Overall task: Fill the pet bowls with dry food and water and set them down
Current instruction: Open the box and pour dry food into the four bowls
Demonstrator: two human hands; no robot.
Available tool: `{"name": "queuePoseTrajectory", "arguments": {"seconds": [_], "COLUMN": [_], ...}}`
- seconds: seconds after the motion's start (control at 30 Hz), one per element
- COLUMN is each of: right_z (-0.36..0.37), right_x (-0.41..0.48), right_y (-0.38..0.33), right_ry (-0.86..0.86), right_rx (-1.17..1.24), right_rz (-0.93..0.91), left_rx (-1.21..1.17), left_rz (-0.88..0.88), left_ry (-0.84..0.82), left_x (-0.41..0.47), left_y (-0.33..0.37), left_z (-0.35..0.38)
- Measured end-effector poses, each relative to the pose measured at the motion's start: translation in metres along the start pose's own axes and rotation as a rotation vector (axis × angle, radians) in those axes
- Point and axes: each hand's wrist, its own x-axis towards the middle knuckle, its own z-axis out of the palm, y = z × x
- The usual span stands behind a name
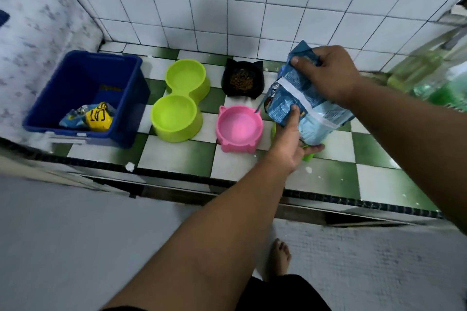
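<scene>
A person holds a bag of dry pet food (313,116) in both hands above a green-and-white checked tile counter (177,156), to the right of a row of pet bowls. The bag is glossy light blue with darker printed panels and a white strip running slantwise across its face; it is tilted, its crumpled upper end high and a torn silver-lined corner pointing down towards the pink bowl (239,129). The right hand (331,76) pinches the bag's top, thumb on the near side and fingers curled over the far side. The left hand (288,141) grips it lower down, thumb pressed to the front and fingers wrapped beneath. The pink bowl, shaped with cat ears, stands empty just left of the bag. Behind it a black cat-eared bowl (227,83) holds brown kibble (241,81). Further left is an empty lime-green double bowl (174,116), and beside that a blue plastic bin (75,76) containing a yellow and blue packet (98,118). Something green shows under the bag, mostly hidden. Blurred green bottles (429,76) stand at the right edge.
</scene>
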Motion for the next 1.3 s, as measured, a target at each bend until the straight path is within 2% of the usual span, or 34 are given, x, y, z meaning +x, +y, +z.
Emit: {"name": "queuePoseTrajectory", "arguments": {"seconds": [0.17, 0.57, 1.3], "right_z": [0.017, 0.065, 0.098], "right_x": [0.008, 0.031, 0.044], "right_y": [0.004, 0.005, -0.006], "right_ry": [-0.050, -0.191, -0.247], "right_rx": [-0.117, -0.178, -0.305], "right_rz": [-0.030, -0.125, -0.178], "left_rx": [-0.109, -0.303, -0.380], "left_rz": [-0.001, 0.009, -0.008], "left_ry": [-0.014, 0.008, 0.030], "left_x": [0.005, 0.006, -0.003], "left_y": [-0.014, -0.019, -0.001], "left_z": [-0.010, -0.028, -0.035]}}
